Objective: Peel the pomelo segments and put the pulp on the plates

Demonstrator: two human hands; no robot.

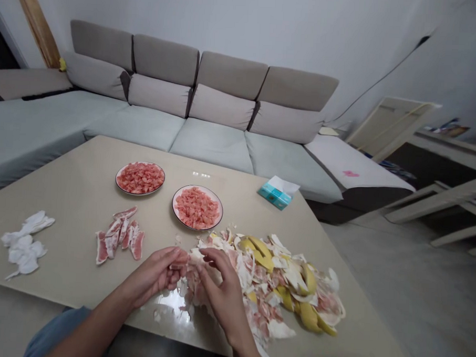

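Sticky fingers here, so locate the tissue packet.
In the head view, the tissue packet sits at the table's far edge, right of the nearer plate of pomelo flesh.

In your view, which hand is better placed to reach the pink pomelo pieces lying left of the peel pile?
Probably the left hand: it is on the same side as the pomelo pieces, with nothing between them, while the right hand is farther off, beside the peel pile.

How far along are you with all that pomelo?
The first plate and second plate of pink flesh look finished. In progress, the left hand and right hand grip a pink pomelo piece. Still left: the heap of yellow rind and white pith shows pink bits, and pink-and-white strips lie aside.
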